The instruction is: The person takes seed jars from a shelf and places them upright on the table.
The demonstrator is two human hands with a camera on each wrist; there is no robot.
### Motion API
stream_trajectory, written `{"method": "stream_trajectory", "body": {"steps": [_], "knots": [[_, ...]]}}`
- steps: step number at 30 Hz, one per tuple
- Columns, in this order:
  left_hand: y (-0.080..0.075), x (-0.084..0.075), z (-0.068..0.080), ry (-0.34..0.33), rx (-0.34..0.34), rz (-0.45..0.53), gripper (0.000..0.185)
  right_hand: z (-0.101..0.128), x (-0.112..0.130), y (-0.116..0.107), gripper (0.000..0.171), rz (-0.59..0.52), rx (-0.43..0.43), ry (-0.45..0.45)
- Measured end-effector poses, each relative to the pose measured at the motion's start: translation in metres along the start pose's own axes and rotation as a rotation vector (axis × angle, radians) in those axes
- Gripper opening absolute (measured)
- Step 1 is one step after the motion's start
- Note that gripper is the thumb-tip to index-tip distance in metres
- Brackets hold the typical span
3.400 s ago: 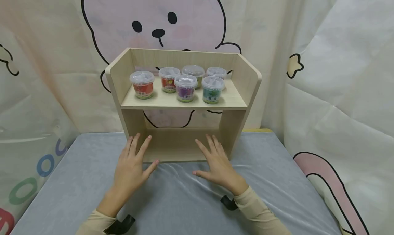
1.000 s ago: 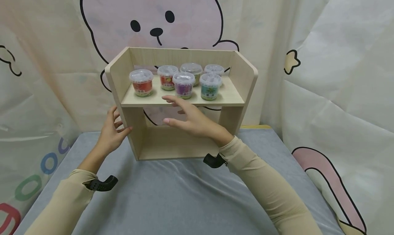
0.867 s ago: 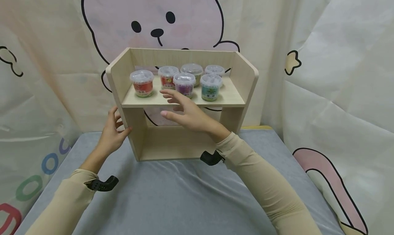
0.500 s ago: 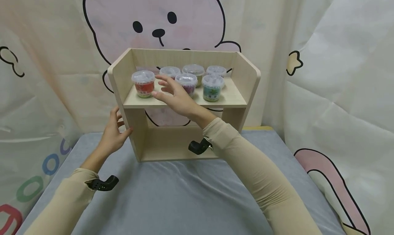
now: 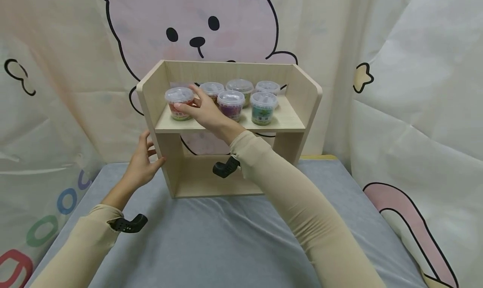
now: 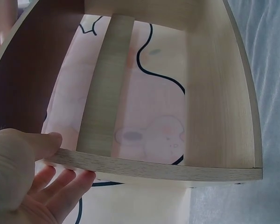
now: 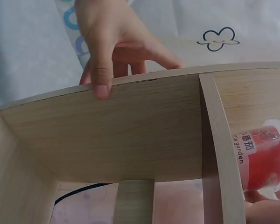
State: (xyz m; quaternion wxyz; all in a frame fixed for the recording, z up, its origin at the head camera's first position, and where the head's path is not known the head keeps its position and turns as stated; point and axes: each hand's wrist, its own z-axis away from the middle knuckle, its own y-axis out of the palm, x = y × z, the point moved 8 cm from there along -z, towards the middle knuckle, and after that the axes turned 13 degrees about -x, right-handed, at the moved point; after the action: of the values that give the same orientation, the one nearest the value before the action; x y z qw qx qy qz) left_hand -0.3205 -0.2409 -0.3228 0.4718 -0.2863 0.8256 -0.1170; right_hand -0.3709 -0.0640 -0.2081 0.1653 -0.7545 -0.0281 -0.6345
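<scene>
A small wooden shelf (image 5: 232, 125) bears several lidded clear plastic cups with coloured labels on its upper board. My left hand (image 5: 141, 164) grips its left side panel, thumb on the front edge and fingers behind; the left wrist view shows this thumb (image 6: 49, 143) over the panel. My right hand (image 5: 209, 114) reaches across the upper board to the leftmost cup, with the red label (image 5: 180, 96). Its thumb lies across the cup's front and its fingers curl at the right side, around the cup, which stands upright. In the right wrist view, fingers (image 7: 266, 210) meet this red cup (image 7: 266, 156).
Beside the red cup stand a purple-labelled cup (image 5: 231, 101), a teal-labelled cup (image 5: 263, 107) and others behind. The shelf's lower compartment (image 5: 211, 177) opens forward. A grey-blue cloth (image 5: 211, 242) covers the table; printed curtains (image 5: 407, 112) hang around it.
My hands rose from before the lower compartment. The left took hold of the side panel; the right moved up and leftward past the purple cup to the red one. The cups have stayed in place.
</scene>
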Motion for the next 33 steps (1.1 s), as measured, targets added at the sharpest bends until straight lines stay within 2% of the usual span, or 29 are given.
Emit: {"method": "stream_trajectory", "body": {"steps": [8, 13, 20, 25, 33], "knots": [[0.0, 0.0, 0.0, -0.008, 0.013, 0.007, 0.093, -0.009, -0.001, -0.001, 0.072, 0.06, -0.103, 0.044], [0.001, 0.0, 0.0, -0.006, 0.019, 0.017, 0.092, -0.009, -0.003, -0.004, 0.068, 0.034, -0.135, 0.048], [0.002, 0.005, 0.002, -0.034, 0.028, 0.03, 0.093, -0.003, 0.0, -0.006, 0.064, 0.008, -0.12, -0.001], [0.004, 0.005, 0.003, -0.011, 0.022, 0.021, 0.093, 0.006, 0.004, -0.011, 0.068, -0.003, -0.129, -0.035], [0.004, 0.004, 0.006, -0.013, 0.019, -0.026, 0.093, 0.028, 0.015, -0.014, 0.059, -0.036, -0.04, -0.131]]}}
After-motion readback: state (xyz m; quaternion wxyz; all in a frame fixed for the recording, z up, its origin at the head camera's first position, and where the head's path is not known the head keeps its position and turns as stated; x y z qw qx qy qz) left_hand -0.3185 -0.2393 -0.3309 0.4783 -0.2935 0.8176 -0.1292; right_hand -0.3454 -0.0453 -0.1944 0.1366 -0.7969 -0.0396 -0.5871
